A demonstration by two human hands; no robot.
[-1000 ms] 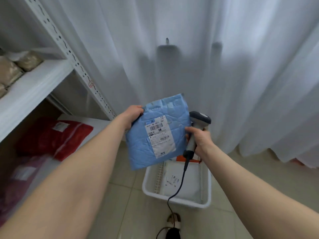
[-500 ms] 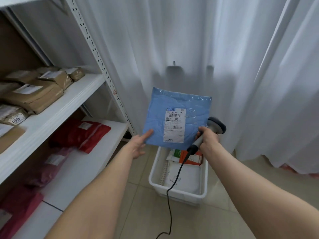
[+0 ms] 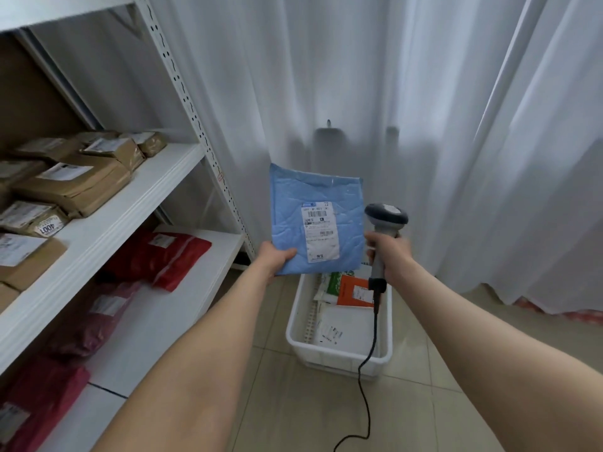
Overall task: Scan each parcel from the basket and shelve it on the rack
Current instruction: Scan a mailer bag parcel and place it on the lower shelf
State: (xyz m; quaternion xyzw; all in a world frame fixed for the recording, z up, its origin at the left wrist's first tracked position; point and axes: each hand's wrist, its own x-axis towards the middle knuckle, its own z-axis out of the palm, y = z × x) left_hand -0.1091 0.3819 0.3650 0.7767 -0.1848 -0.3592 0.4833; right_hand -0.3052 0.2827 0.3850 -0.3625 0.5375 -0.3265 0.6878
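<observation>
The left hand [image 3: 275, 259] pinches the blue parcel [image 3: 288, 207] by its lower left corner, thumb on the front, holding it upright with the label toward the camera. Just right of that grip the right hand [image 3: 390, 252] is curled round the handle of the scanner [image 3: 386, 217], its head beside the parcel's right edge. The white basket [image 3: 326, 357] sits below both hands, the rack [image 3: 130, 207] off to their left

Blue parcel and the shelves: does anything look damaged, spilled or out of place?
Nothing stands out. The blue parcel, held by the left hand, is wrinkled but shows no tear; the brown parcels lie at mixed angles, yet all sit on the rack.
</observation>
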